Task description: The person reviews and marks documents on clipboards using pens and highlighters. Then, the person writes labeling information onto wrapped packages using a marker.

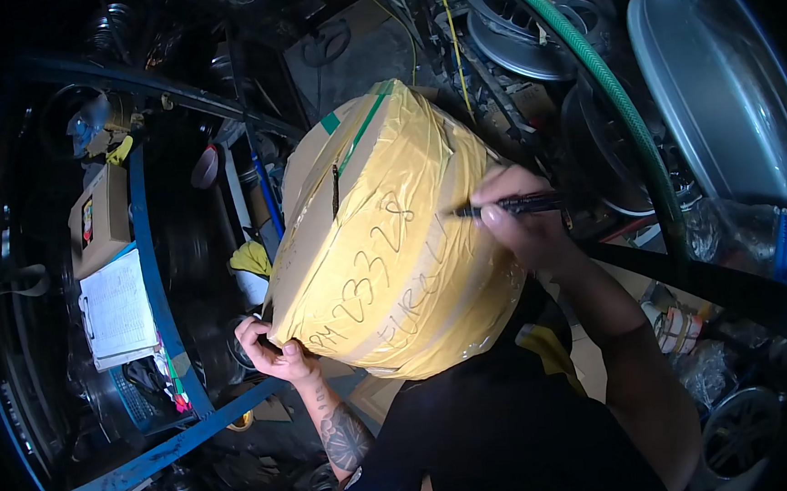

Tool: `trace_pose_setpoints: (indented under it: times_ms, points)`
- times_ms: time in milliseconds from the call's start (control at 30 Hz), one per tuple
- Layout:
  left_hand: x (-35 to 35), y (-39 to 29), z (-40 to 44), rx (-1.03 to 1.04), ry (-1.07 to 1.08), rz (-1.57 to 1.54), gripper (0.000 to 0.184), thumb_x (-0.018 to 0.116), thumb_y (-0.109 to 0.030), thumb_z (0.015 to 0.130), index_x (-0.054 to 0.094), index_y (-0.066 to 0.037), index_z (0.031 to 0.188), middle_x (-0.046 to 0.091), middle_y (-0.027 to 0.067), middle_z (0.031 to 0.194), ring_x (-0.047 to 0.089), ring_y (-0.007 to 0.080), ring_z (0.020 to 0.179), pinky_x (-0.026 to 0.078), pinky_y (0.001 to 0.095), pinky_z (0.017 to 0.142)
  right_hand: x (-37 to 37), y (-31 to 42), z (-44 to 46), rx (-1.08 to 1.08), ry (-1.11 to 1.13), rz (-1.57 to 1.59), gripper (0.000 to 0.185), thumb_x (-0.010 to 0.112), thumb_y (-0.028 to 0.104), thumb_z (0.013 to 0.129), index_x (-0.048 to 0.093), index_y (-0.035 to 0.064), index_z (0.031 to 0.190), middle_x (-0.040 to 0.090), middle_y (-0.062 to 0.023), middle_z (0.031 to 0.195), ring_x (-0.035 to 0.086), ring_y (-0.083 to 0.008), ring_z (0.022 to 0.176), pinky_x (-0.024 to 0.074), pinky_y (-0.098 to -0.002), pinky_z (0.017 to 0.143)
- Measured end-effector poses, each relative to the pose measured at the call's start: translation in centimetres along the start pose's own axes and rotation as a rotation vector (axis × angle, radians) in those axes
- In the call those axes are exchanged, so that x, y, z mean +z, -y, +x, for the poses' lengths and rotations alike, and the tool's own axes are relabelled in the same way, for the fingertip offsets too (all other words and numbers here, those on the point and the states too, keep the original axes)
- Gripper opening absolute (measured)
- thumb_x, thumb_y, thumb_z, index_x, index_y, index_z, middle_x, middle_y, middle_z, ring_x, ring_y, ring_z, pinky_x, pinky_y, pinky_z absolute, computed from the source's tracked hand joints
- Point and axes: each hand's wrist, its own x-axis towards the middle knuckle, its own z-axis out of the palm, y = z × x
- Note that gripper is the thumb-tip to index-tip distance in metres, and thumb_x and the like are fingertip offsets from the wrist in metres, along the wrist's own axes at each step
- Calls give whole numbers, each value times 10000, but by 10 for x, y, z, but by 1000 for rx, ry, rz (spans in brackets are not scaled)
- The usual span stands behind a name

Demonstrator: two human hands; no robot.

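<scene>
A big round package wrapped in yellow tape, with cardboard on its left side, rests against my lap and torso. Handwritten black digits and letters run across its taped face. My left hand grips the package's lower left edge, fingers curled round the corner. In my right hand is a black marker, its tip at the upper right of the writing on the tape. A strip of green tape crosses the top of the package.
At the left, a blue metal rack holds a small cardboard box and a clipboard with papers. A green hose runs down the right side, past silver wheel rims. Bagged items lie at the lower right.
</scene>
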Motion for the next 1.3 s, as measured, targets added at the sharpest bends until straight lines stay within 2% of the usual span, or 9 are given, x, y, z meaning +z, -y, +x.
trace_pose_setpoints:
  times_ms: [333,533,833,933,1033,1100,1167,1233,1300]
  points:
    - [0,-2,0,-14,1,14,690,751,-643,833,520,-13,992,450,88,986,455,239,951,367,383,891,-20,-16,10,-59,-46,-71,33,647,16,905,641,6,936,625,-62,780,583,-140,678,473,-311,657]
    - [-1,1,-1,-14,0,16,695,758,-642,825,524,-11,1001,459,92,1003,460,236,962,365,380,895,-24,-21,9,201,-108,149,51,641,75,962,628,33,938,639,-45,780,570,-75,643,465,-243,612]
    - [-1,5,2,-25,9,11,680,744,-634,841,526,-11,1004,471,99,1019,467,242,971,374,382,907,-28,-33,11,215,-152,104,58,630,91,959,623,40,933,627,-14,747,569,-67,651,440,-231,592]
    - [-1,5,4,14,12,34,619,717,-594,880,539,-15,1006,486,110,1016,471,256,979,370,405,922,-25,-29,13,217,-185,-31,53,629,81,960,628,35,935,619,-16,758,577,-60,696,434,-231,597]
    - [-4,-14,12,205,44,342,556,684,-538,918,543,-17,1048,490,131,1048,459,275,1024,353,432,950,-23,-34,17,205,-177,51,59,637,77,966,628,29,934,622,-23,812,577,-51,736,442,-229,611]
    - [1,-32,11,246,8,373,484,647,-384,942,459,-30,1214,464,154,1100,425,292,1088,329,458,986,-23,-41,15,180,-296,-7,74,648,95,971,637,25,951,627,-25,848,577,-51,737,453,-232,619]
    - [13,-62,8,115,-40,97,464,613,-290,956,382,-30,1262,480,186,1128,424,287,1089,348,456,991,-14,-33,17,187,-372,13,86,656,104,973,646,19,975,635,-28,882,584,-54,744,466,-233,632]
    - [27,-97,18,149,195,-97,413,570,-54,958,313,-81,1279,551,243,1196,566,271,956,458,431,897,12,2,14,230,-413,125,98,661,104,972,655,12,1006,645,-30,912,598,-60,754,481,-232,651]
    - [33,-114,27,180,457,-179,605,570,134,887,308,-111,1373,619,251,1167,626,304,984,473,454,891,25,15,0,95,-38,288,135,680,68,945,657,-6,1055,670,-66,914,631,-94,767,501,-244,670]
